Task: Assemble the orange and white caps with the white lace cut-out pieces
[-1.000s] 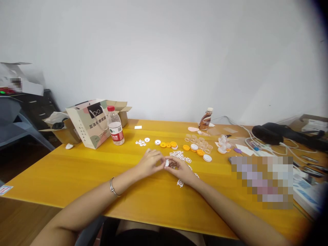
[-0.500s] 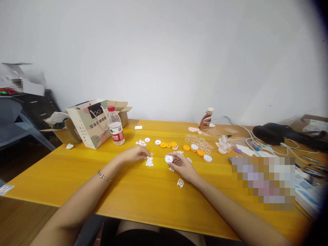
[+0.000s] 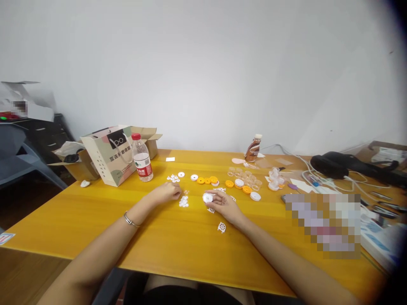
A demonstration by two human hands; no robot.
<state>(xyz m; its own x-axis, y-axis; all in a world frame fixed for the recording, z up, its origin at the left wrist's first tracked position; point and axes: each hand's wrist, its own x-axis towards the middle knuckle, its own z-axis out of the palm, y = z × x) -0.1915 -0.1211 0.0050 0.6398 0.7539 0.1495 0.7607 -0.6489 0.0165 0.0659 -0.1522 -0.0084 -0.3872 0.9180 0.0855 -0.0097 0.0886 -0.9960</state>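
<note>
My right hand (image 3: 224, 203) holds a small white round disc (image 3: 207, 197) by its edge, a little above the yellow table (image 3: 178, 241). My left hand (image 3: 165, 192), with a bracelet on the wrist, rests on the table with its fingertips pinched together beside a small cluster of white pieces (image 3: 183, 202). What the left fingers grip, if anything, is too small to see. White lattice pieces lie around my right hand, one of them (image 3: 221, 227) nearer to me.
Behind the hands runs a row of white and orange discs (image 3: 208, 180) and clear cups (image 3: 246, 178). A water bottle (image 3: 142, 157) and a paper bag (image 3: 110, 153) stand at the left, a brown bottle (image 3: 253, 148) at the back, cables and black gear (image 3: 343, 165) at the right.
My hands were together on the white disc. They have come apart: the left went to the left and now sits by the white pieces, while the right keeps the disc.
</note>
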